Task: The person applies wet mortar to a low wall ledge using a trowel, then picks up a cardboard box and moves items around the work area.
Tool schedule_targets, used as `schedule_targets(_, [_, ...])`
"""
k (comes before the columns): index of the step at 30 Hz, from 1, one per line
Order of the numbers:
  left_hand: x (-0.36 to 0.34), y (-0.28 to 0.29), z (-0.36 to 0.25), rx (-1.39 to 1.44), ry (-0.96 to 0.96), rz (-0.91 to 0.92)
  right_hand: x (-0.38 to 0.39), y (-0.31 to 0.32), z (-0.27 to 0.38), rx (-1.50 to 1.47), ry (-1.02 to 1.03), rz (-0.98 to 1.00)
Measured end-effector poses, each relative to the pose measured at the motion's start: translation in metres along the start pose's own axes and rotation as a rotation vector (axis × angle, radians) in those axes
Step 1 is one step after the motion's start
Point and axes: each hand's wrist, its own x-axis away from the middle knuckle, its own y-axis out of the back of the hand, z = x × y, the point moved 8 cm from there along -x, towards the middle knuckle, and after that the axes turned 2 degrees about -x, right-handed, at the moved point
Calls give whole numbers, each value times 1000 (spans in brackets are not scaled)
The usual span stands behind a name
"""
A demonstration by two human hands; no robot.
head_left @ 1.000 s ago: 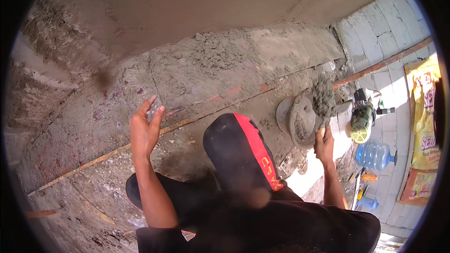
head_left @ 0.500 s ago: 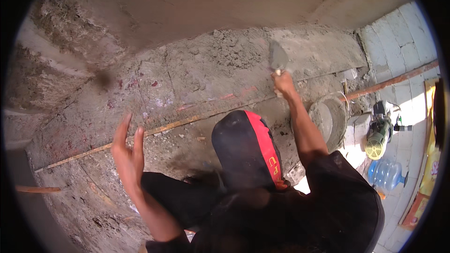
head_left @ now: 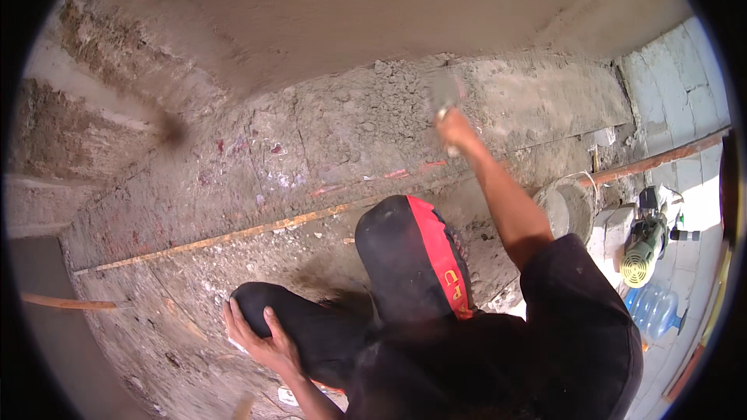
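Though blurry, a grey trowel [head_left: 446, 92].

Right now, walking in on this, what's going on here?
A person's right hand grips a trowel, its blade blurred, beside lumpy grey mortar-like material. The left hand rests, fingers spread, on the left knee. A bucket sits to the right, with a power tool and a clear blue jug farther over.

The trowel [head_left: 446, 93] is just beyond the right fingers [head_left: 451, 131], loose mortar [head_left: 389, 93] ahead and left. Bucket [head_left: 557, 204], power tool [head_left: 642, 255] and water jug [head_left: 652, 309] lie right and behind. Left fingers [head_left: 240, 327] rest on a knee [head_left: 261, 303], the wooden strip [head_left: 288, 223] beyond.
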Motion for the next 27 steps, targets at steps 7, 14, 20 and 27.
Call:
schedule_targets(7, [-8, -9, 4, 58, -3, 11, 71, 14, -2, 214, -38, -113])
schedule_targets(14, [-1, 2, 11, 31, 4, 15, 69, 63, 13, 416, 85, -55])
schedule_targets(20, [5, 12, 17, -6, 47, -8, 81, 119, 33, 767, 187, 199])
schedule_targets(27, [7, 21, -7, -114, 15, -44, 56, 7, 43, 951, 541, 711])
